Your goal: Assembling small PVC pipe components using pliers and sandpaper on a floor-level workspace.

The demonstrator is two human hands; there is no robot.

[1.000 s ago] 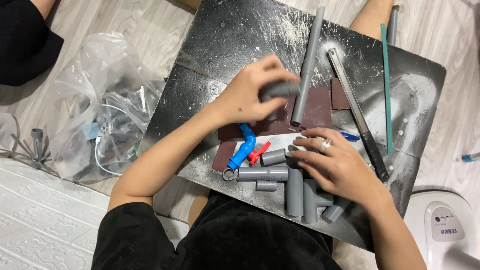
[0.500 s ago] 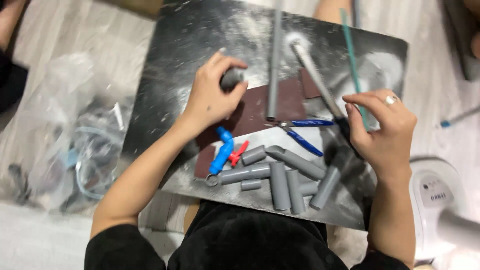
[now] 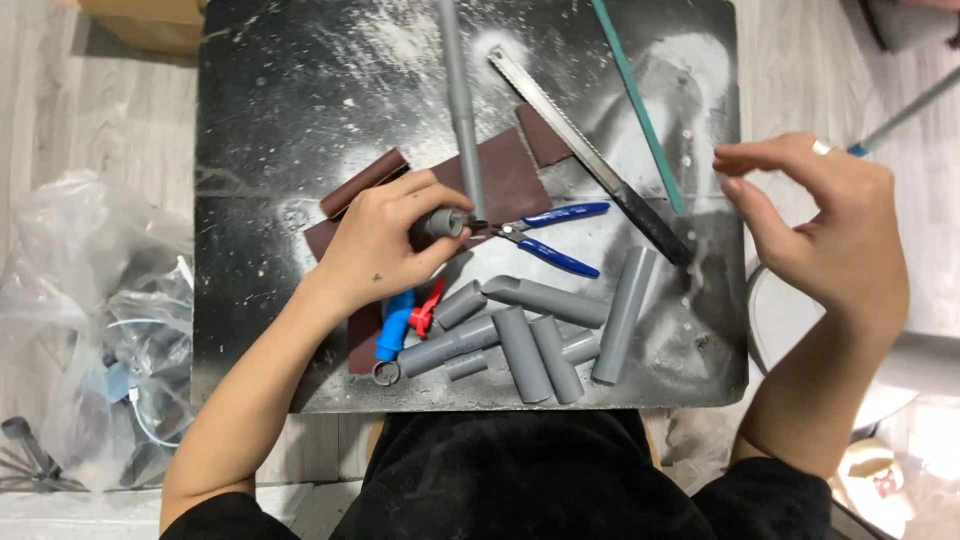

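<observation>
My left hand is closed around a short grey pipe fitting over a sheet of brown sandpaper on a dusty black board. Just right of the fitting lie blue-handled pliers. My right hand hovers at the board's right edge, fingers apart and holding nothing, a ring on one finger. Several cut grey pipe pieces lie near the front edge beside a blue and red valve.
A long grey pipe, a saw blade and a thin green strip lie toward the back of the board. A clear plastic bag of parts sits on the floor to the left. A white round object is at right.
The view has shifted and come closer. My right hand lifted off the pipe pieces and moved out to the right, open. My left hand still holds the fitting.
</observation>
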